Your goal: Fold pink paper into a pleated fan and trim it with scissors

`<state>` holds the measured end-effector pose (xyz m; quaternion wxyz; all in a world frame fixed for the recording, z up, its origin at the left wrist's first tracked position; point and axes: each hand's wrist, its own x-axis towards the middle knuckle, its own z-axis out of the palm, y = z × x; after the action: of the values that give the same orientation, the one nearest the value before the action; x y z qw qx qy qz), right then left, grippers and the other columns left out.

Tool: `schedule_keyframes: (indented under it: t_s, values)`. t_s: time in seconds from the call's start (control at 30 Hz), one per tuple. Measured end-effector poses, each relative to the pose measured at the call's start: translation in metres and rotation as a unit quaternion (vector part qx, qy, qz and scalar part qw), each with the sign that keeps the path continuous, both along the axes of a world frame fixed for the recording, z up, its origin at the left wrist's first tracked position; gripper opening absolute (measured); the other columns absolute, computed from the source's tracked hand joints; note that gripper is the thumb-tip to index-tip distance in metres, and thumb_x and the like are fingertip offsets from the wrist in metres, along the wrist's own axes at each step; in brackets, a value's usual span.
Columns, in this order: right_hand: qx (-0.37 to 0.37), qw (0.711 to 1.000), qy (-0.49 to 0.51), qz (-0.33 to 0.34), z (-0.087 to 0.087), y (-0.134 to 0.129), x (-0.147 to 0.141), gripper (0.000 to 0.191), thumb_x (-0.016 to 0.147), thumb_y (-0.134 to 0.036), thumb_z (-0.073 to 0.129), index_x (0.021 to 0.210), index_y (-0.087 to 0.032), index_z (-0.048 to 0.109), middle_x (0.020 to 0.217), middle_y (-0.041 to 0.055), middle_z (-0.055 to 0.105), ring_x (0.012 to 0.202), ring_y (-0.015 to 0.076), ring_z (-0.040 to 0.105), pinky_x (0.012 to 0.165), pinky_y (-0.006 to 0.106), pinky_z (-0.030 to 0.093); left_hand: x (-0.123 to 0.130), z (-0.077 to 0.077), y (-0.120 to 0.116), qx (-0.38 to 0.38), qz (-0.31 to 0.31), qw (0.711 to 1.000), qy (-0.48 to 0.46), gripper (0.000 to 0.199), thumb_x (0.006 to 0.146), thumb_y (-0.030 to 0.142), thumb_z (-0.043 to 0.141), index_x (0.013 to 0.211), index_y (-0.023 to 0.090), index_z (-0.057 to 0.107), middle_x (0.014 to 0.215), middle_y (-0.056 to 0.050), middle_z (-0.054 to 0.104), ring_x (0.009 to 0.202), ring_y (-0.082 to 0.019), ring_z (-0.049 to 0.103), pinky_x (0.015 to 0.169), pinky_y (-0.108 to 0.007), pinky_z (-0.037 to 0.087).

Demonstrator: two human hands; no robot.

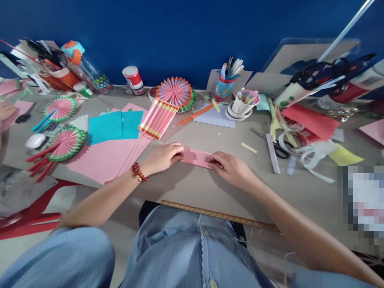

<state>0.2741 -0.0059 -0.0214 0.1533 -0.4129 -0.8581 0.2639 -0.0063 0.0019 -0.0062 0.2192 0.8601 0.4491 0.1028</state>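
Observation:
A narrow folded strip of pink paper (196,157) lies low over the grey table, stretched between my two hands. My left hand (165,157), with a red bead bracelet at the wrist, pinches the strip's left end. At its right end the fingers of my right hand (225,166) are closed on the paper. Behind the strip rests a pleated pink piece with orange and yellow edges (159,119), touching a round pleated rosette (174,94). Left of my left hand are large pink sheets (99,162) with turquoise paper (114,127) on top.
Pleated fans (67,143) lie at the left. Along the back stand a glue jar (134,80), a blue pen cup (223,86) and a white cup (242,103). Scissors (280,151), a lilac strip (273,154) and red paper (312,121) are at the right. Another person's hand (6,111) shows far left.

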Motion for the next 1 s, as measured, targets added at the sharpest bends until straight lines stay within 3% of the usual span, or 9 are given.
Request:
schedule_keyframes:
  t_s: [0.17, 0.43, 1.0]
  values:
    - [-0.023, 1.000, -0.004, -0.010, 0.009, 0.005, 0.014, 0.013, 0.091, -0.020, 0.053, 0.087, -0.021, 0.066, 0.086, 0.0027, 0.070, 0.077, 0.0173, 0.063, 0.068, 0.026, 0.043, -0.003, -0.002, 0.001, 0.002, -0.003, 1.000, -0.002, 0.012, 0.098, 0.029, 0.050, 0.093, 0.021, 0.057, 0.096, -0.002, 0.064, 0.081, -0.017, 0.062, 0.070, -0.027, 0.041]
    - [-0.059, 0.998, 0.003, -0.012, 0.009, 0.007, 0.018, 0.012, 0.089, -0.018, 0.055, 0.088, -0.021, 0.067, 0.088, 0.0022, 0.070, 0.077, 0.0156, 0.062, 0.069, 0.024, 0.042, -0.003, -0.003, 0.003, -0.005, 0.000, 1.000, 0.017, 0.015, 0.098, 0.033, 0.051, 0.091, 0.021, 0.055, 0.092, -0.002, 0.061, 0.075, -0.015, 0.060, 0.067, -0.026, 0.040]
    - [0.008, 1.000, -0.008, 0.024, 0.002, 0.004, 0.019, 0.009, 0.094, -0.019, 0.055, 0.090, -0.019, 0.063, 0.088, 0.0047, 0.066, 0.083, 0.0180, 0.060, 0.076, 0.028, 0.042, -0.005, -0.007, 0.002, 0.009, -0.003, 1.000, 0.012, 0.016, 0.100, 0.033, 0.049, 0.092, 0.020, 0.055, 0.095, -0.002, 0.062, 0.075, -0.015, 0.059, 0.069, -0.026, 0.041]
